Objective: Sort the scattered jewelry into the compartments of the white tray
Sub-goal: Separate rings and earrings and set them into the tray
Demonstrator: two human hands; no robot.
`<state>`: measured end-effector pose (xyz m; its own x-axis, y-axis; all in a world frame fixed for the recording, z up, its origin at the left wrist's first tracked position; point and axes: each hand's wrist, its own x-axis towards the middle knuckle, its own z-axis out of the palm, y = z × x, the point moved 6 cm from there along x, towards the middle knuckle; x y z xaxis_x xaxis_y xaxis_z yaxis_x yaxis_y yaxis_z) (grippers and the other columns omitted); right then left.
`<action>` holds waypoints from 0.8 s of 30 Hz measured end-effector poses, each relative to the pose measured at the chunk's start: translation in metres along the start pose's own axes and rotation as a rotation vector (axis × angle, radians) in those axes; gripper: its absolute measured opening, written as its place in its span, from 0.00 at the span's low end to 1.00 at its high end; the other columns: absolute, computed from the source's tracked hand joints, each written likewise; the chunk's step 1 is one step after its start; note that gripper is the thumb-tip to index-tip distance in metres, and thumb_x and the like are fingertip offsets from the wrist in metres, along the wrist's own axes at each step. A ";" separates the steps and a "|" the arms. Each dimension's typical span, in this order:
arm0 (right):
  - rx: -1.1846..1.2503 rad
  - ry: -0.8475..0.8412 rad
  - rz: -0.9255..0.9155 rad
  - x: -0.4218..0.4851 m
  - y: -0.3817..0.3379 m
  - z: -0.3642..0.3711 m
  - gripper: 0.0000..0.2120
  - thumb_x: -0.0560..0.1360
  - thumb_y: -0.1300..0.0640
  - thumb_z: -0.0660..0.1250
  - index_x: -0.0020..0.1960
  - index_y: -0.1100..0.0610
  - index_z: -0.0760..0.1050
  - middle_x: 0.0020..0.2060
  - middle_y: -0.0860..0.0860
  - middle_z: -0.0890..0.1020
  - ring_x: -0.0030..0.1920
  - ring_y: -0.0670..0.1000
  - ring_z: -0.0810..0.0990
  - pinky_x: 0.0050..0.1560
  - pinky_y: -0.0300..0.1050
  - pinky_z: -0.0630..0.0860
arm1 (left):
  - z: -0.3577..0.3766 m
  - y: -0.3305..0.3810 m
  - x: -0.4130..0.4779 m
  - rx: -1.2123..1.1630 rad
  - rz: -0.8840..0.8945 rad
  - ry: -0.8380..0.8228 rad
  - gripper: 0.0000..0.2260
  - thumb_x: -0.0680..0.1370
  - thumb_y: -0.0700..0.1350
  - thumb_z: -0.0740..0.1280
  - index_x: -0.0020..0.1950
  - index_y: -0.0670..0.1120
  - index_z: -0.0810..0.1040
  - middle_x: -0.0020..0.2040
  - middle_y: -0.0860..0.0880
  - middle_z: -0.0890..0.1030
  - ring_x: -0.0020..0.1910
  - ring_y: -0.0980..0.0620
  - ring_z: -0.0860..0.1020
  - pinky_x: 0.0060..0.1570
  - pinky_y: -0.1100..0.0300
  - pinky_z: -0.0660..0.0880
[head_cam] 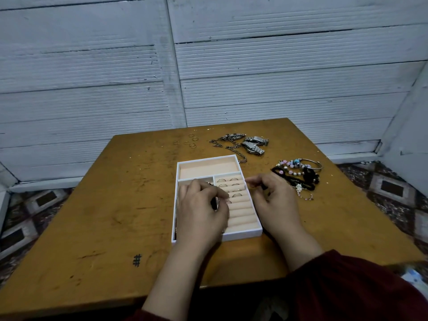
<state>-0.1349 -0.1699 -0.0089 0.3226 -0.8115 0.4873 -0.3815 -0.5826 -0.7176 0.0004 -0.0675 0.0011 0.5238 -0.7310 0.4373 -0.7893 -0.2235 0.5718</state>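
Our left hand hangs palm down over the white tray and covers most of its near-left compartment. The wrist is bent and the fingers are curled in, fingertips meeting the thumb at the edge of the ring rolls. We cannot tell whether anything is pinched there (the knuckles hide it). Our right hand sits just beside the tray's right wall, thumb reaching toward the tray and fingers loosely curled. A small golden glint shows by the forefinger, but we cannot tell if it is a held ring. A dark red sleeve covers that forearm.

The tray stands on a table and has three compartments. In the ring rolls on its right side we count six seated rings, all in the farther rows. Beyond the tray's far-left corner lie five loose rings. Beyond its far-right corner lie two metal watches, touching a tangle of chain whose end comes just beside that corner. To the tray's right, past our right hand, sits a heap of beaded bracelets; we cannot count them.
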 end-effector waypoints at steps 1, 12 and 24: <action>0.000 0.001 -0.001 0.000 -0.001 0.000 0.13 0.73 0.66 0.63 0.48 0.50 0.81 0.43 0.43 0.80 0.48 0.47 0.77 0.47 0.47 0.76 | -0.001 -0.002 0.000 -0.060 -0.016 0.014 0.06 0.72 0.44 0.70 0.44 0.55 0.83 0.45 0.57 0.73 0.51 0.57 0.65 0.52 0.62 0.65; -0.001 -0.002 -0.002 0.000 -0.006 -0.002 0.13 0.74 0.64 0.62 0.49 0.50 0.80 0.43 0.43 0.79 0.49 0.46 0.77 0.49 0.48 0.77 | -0.023 -0.001 0.002 -0.418 -0.064 0.163 0.19 0.74 0.33 0.65 0.40 0.60 0.77 0.45 0.57 0.76 0.48 0.61 0.75 0.43 0.77 0.67; 0.057 -0.028 -0.172 0.054 -0.054 0.017 0.12 0.73 0.64 0.65 0.49 0.50 0.79 0.46 0.45 0.79 0.44 0.44 0.77 0.47 0.46 0.76 | -0.036 -0.001 0.058 -0.505 0.034 0.143 0.13 0.75 0.36 0.65 0.44 0.55 0.81 0.46 0.56 0.77 0.46 0.64 0.75 0.43 0.71 0.70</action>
<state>-0.0821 -0.1816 0.0477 0.4029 -0.6978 0.5922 -0.2695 -0.7089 -0.6518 0.0431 -0.0868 0.0505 0.5667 -0.6294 0.5317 -0.5724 0.1634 0.8035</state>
